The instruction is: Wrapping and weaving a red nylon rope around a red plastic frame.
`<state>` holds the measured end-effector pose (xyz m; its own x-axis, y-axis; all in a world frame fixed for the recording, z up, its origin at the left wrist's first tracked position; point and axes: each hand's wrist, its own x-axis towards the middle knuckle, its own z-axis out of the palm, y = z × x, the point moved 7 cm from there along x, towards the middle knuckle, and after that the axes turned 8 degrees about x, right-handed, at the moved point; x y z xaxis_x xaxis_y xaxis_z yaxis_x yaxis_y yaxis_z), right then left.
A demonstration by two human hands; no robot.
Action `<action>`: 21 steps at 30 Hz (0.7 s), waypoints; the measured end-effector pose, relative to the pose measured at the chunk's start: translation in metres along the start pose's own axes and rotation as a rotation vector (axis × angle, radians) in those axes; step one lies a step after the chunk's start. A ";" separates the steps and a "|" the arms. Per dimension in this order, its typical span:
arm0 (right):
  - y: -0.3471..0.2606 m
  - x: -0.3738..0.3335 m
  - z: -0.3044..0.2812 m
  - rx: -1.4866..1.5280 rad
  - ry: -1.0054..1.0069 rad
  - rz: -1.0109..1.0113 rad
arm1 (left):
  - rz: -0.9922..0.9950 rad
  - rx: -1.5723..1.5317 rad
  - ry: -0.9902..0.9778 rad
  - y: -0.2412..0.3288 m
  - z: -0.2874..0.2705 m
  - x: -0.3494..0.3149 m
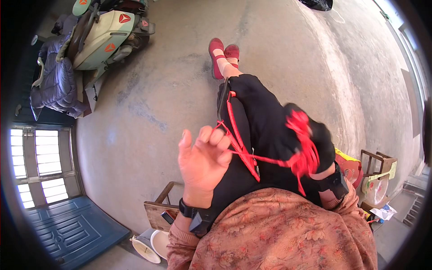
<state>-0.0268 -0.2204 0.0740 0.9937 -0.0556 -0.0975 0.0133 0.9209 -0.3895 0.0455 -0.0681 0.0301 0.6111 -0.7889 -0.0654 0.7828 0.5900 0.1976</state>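
Note:
My left hand (202,159) is raised over my lap, palm up, fingers curled in. A taut red cord (265,159) runs from beside its little finger to my right hand. My right hand (317,141), in a black glove and blurred by motion, grips a loose bundle of the same red cord (305,150). Along my black-trousered legs (261,103) lies a long, narrow loop wrapped in red cord (237,128), with a dark strip (222,101) at its far end. How the cord joins that loop is partly hidden behind my left hand.
A scooter (103,40) draped with a padded purple cover (58,76) stands far left. Wooden stools (157,213) (380,162) flank me; near the left one are white basins (146,249). A red and yellow bag (348,166) sits at right. A blue door panel (76,231) is at lower left.

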 end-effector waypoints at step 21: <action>-0.009 0.032 -0.119 -0.721 0.335 -0.271 | -0.029 0.647 0.226 0.020 -0.022 -0.078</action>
<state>-0.0084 -0.2762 -0.0347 0.8793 -0.4558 -0.1383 0.0598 0.3936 -0.9174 0.0166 0.0089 0.0179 0.6556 -0.7062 -0.2676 0.6142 0.2924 0.7330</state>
